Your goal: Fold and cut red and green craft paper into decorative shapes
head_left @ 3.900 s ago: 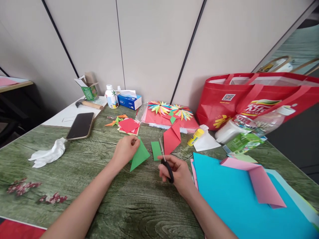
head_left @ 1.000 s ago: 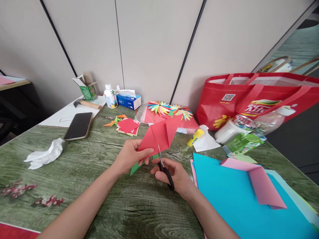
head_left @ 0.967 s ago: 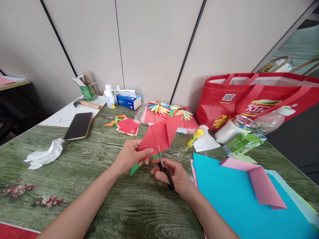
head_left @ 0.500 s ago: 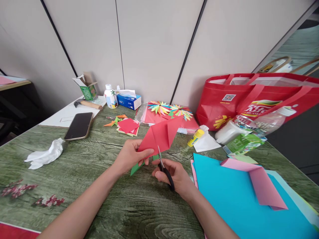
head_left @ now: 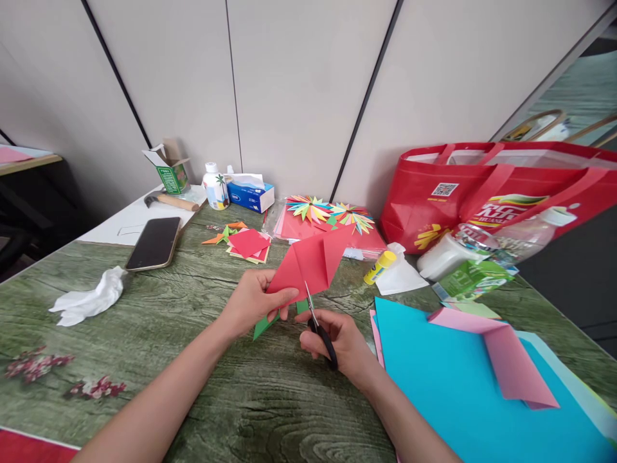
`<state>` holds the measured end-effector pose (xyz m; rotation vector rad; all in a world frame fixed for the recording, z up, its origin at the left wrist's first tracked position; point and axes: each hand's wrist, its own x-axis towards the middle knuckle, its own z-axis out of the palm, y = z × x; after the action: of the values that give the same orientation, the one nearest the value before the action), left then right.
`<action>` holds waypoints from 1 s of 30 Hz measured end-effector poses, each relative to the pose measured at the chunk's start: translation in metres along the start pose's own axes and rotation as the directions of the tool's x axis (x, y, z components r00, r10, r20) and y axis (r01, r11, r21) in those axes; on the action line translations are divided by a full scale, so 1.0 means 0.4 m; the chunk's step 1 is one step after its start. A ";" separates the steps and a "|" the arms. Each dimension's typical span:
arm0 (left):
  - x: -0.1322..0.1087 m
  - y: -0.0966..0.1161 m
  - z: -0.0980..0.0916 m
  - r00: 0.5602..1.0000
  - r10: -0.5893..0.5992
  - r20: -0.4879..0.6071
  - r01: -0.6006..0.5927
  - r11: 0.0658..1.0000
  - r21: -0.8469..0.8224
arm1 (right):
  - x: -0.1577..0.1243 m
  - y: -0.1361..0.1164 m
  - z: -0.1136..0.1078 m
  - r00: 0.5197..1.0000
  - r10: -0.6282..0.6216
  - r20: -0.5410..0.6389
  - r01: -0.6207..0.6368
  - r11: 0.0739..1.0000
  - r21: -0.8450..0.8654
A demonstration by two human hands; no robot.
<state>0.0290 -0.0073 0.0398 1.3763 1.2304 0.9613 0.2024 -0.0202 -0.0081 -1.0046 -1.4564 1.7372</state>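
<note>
Pinched in my left hand is a creased sheet of red paper, held up above the table. My right hand is closed around the black handles of a pair of scissors. Their blades point up and meet the lower edge of the red paper near its middle crease. Beneath my hands lies green paper, partly hidden by them. Beyond the red paper are a stack of small paper squares and several folded orange and green pieces.
At right lie a large blue sheet and a folded pink strip. Behind stand a red bag, a glue stick and paper stars. Left are a phone, a hammer and crumpled tissue.
My right thumb and the scissors handles have shifted very slightly to the right. The red paper and my left hand stay almost where they were.
</note>
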 end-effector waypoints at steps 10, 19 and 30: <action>0.002 -0.004 -0.001 0.999 -0.019 0.025 0.020 0.999 -0.042 | -0.001 0.000 0.003 0.999 0.001 -0.035 -0.002 0.999 -0.041; 0.000 -0.005 -0.003 0.999 -0.019 0.046 0.021 0.998 -0.057 | 0.000 0.008 0.001 1.000 -0.005 -0.030 0.003 0.998 -0.055; 0.005 -0.005 -0.004 0.995 -0.075 0.073 0.089 0.972 -0.220 | 0.004 0.015 -0.004 0.999 0.018 -0.044 -0.019 0.999 -0.045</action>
<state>0.0274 -0.0050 0.0381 1.1627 1.0875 0.9585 0.2029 -0.0193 -0.0145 -1.0760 -1.4691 1.6920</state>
